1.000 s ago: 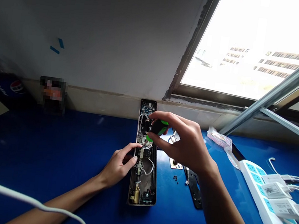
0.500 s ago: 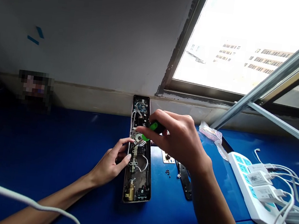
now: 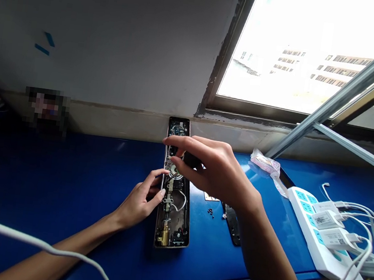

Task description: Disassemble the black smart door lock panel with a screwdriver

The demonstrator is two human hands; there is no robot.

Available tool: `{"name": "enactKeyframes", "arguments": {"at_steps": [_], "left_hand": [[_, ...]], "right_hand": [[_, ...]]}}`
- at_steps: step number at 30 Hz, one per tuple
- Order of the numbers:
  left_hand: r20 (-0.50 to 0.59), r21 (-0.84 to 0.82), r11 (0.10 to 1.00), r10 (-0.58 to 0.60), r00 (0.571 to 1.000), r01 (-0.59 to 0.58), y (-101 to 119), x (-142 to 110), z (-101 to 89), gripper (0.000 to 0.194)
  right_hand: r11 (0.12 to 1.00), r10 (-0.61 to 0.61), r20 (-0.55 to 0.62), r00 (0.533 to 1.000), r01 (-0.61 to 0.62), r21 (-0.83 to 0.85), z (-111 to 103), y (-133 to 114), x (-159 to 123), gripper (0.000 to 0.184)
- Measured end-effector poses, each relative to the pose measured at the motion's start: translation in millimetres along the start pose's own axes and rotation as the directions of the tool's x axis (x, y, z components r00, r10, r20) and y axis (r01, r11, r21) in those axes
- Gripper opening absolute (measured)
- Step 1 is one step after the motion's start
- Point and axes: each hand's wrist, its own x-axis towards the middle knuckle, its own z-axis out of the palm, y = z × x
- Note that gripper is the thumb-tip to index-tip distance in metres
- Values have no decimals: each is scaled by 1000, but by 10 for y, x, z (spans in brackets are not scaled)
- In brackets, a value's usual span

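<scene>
A long, narrow door lock [image 3: 174,216] stands open on the blue table, its inside facing up. It holds a circuit board, white wires, a round white ring and a brass cylinder. My left hand [image 3: 139,202] grips its left edge, with thumb and index finger reaching over the inner parts. Over the middle of the lock, my right hand [image 3: 214,169] holds a screwdriver [image 3: 191,161] with a dark handle, mostly hidden by the fingers. My right index finger is stretched out above the thumb. The screwdriver's tip is hard to make out near the ring.
Small black screws [image 3: 211,212] lie right of the lock, beside a black cover plate [image 3: 232,224]. A white power strip [image 3: 300,219] with chargers and cables stands at the right, near a plastic packet [image 3: 265,162]. A white cable [image 3: 38,243] crosses the lower left.
My right fingers have loosened and spread around the screwdriver, with the index finger stretching left; its green part is now mostly hidden. My left hand keeps its place on the lock.
</scene>
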Motion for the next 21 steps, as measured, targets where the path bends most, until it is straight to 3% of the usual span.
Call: {"name": "enactKeyframes", "arguments": {"at_steps": [4, 6, 8, 11, 14, 18, 21], "left_hand": [[3, 17, 1000, 8, 1000, -8, -3, -4, -7, 42], [1, 25, 1000, 11, 1000, -11, -12, -6, -12, 43], [-3, 36, 999, 14, 1000, -14, -19, -3, -15, 45], [-4, 40, 999, 13, 1000, -13, -15, 6, -16, 46], [-1, 35, 999, 13, 1000, -13, 5, 9, -19, 45], [7, 55, 998, 22, 1000, -23, 17, 6, -30, 47], [20, 64, 997, 32, 999, -34, 3, 13, -36, 45]], "right_hand": [[995, -30, 25, 999, 28, 91, 20, -58, 5, 61], [996, -25, 40, 999, 21, 88, 33, -105, 12, 67], [999, -15, 30, 999, 14, 35, 50, -130, 18, 55], [997, 14, -54, 998, -18, -81, 65, -99, 20, 21], [999, 7, -89, 996, -11, -43, 42, -38, 13, 15], [1000, 13, -6, 1000, -13, 11, -16, -21, -5, 50], [998, 38, -38, 999, -40, -50, -18, -19, -14, 40]]}}
